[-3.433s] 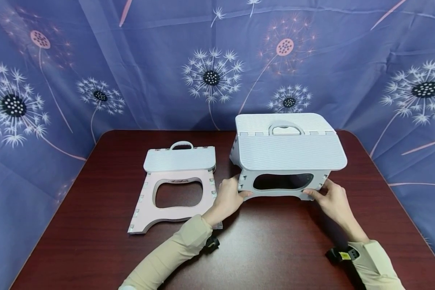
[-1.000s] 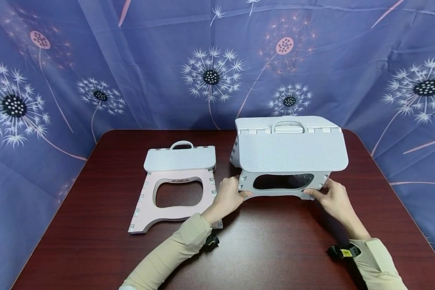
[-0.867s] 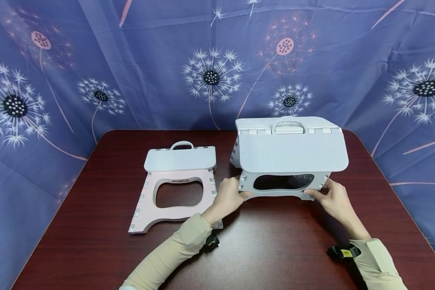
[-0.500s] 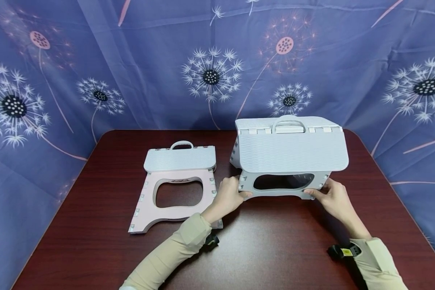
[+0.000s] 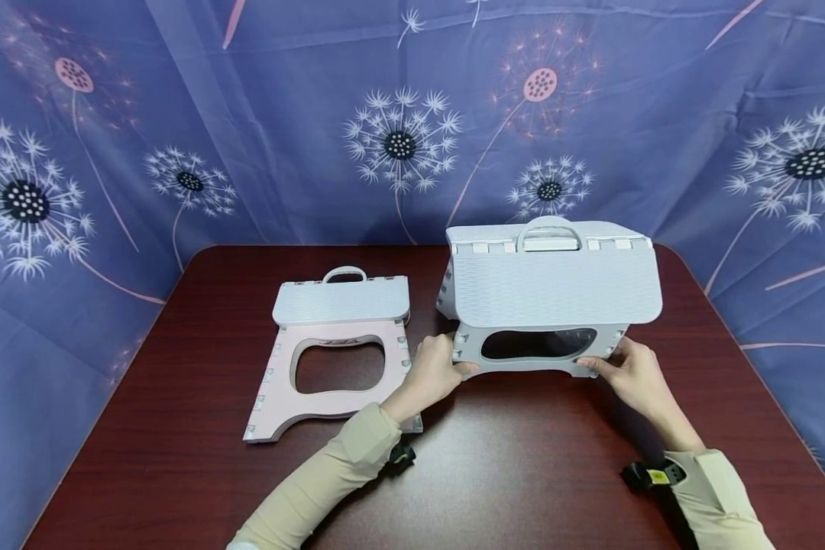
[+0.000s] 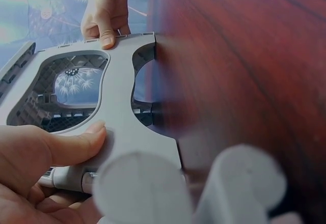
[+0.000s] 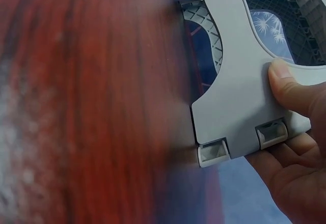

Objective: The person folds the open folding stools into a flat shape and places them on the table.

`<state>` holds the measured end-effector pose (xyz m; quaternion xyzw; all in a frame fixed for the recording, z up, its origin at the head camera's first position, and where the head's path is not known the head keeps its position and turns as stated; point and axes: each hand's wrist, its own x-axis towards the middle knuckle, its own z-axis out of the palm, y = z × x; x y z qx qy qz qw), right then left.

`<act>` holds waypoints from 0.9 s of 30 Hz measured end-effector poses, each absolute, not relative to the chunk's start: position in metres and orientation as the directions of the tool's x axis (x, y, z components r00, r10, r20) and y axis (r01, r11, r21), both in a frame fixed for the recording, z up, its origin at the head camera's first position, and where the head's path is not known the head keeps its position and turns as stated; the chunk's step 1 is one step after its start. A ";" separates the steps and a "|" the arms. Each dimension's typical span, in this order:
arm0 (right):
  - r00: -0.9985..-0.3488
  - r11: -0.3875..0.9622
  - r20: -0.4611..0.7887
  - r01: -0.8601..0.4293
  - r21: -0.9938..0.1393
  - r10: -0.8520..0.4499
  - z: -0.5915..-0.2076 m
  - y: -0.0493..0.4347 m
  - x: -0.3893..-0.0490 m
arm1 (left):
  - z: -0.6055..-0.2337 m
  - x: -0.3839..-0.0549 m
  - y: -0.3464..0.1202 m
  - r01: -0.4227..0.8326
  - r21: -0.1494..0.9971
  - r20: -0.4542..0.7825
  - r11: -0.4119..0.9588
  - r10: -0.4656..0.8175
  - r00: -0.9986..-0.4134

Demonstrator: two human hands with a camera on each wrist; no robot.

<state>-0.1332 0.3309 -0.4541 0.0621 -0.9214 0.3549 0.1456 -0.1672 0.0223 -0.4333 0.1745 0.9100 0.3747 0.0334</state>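
A pale grey folding step stool (image 5: pixel 557 286) stands half folded at the right of the table, its two-part top peaked like a low roof along the middle hinge. Its carry handle (image 5: pixel 548 221) sticks up from that hinge. My left hand (image 5: pixel 431 373) grips the lower left of the front leg panel, thumb on the outer face in the left wrist view, fingers behind. At the panel's lower right, my right hand (image 5: pixel 634 382) holds the other edge, with its thumb (image 7: pixel 288 84) on the front face. Each hand's fingers are partly hidden by the panel.
A second folding stool (image 5: pixel 340 359), pink and white, lies folded flat at the left, partly covered by my left forearm. The dark red wooden table (image 5: pixel 509 473) ends at a blue dandelion-print curtain (image 5: pixel 302 114) behind and at both sides.
Over the last few seconds the stool's top has gone from nearly flat to peaked, its middle hinge and handle rising. Both hands keep nearly the same places on the panel.
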 end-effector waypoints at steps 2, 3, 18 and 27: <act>-0.950 0.736 0.312 -0.223 -0.639 -0.017 -0.454 0.331 -0.133 | -0.434 -0.167 0.022 0.296 0.693 0.073 0.658 0.344 -0.936; -0.950 0.735 0.313 -0.226 -0.640 -0.019 -0.454 0.331 -0.133 | -0.434 -0.167 0.022 0.296 0.692 0.072 0.658 0.345 -0.936; -0.949 0.727 0.311 -0.243 -0.642 -0.042 -0.453 0.334 -0.136 | -0.434 -0.168 0.022 0.307 0.688 0.088 0.657 0.344 -0.935; -0.950 0.712 0.309 -0.252 -0.655 -0.051 -0.455 0.336 -0.137 | -0.434 -0.168 0.022 0.316 0.685 0.088 0.656 0.356 -0.930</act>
